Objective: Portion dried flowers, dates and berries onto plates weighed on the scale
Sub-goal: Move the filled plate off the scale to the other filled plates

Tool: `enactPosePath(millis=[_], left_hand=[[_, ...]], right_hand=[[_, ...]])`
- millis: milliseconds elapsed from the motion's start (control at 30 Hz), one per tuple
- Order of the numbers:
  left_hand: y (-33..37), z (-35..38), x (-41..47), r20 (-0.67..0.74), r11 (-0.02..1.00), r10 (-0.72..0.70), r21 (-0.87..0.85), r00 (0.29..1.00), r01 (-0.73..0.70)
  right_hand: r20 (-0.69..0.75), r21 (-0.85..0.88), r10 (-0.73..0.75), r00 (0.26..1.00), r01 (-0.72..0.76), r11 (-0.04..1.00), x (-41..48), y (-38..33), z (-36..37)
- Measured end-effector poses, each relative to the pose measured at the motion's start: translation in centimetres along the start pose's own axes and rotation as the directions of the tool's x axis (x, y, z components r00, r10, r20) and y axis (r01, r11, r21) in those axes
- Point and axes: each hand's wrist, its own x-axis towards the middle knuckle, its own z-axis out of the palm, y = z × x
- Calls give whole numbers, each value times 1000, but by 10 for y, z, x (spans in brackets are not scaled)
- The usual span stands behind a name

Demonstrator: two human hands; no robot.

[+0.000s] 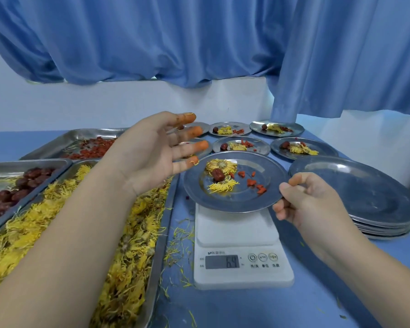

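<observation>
Backdrop: blue curtain (199,43) above a blue table (294,304).
Trays (162,233): dates (17,185), berries (92,150) and flowers (57,221), all well stocked.
Left hand (149,152): fingers spread, tips stained orange, holding nothing.
Plate (258,200): over the scale (237,230) with two flowers, one date and some berries; I judge this portion complete.
Right hand (310,200): pinching that plate's rim.
Done: several filled plates (303,147) behind.
Remaining: stack of empty plates (355,185).
Writing: display (223,262) seems to read 64; Chinese button labels (264,265).

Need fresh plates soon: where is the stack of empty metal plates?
Head view: the stack of empty round metal plates sits at the right on the blue table, beside the white digital scale, beyond the right hand.
</observation>
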Motion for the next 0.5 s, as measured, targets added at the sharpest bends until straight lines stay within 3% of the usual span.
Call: enactPosePath(millis=[200,500], left_hand=[[26,-37,-6,-127,995,82,-47,989,-88],[31,-83,-6,-287,926,87,-330,954,-184]], right_hand=[[-27,50,14,1000,-12,999,63,-22,37],[-97,41,51,994,-47,998,203,-21,140]])
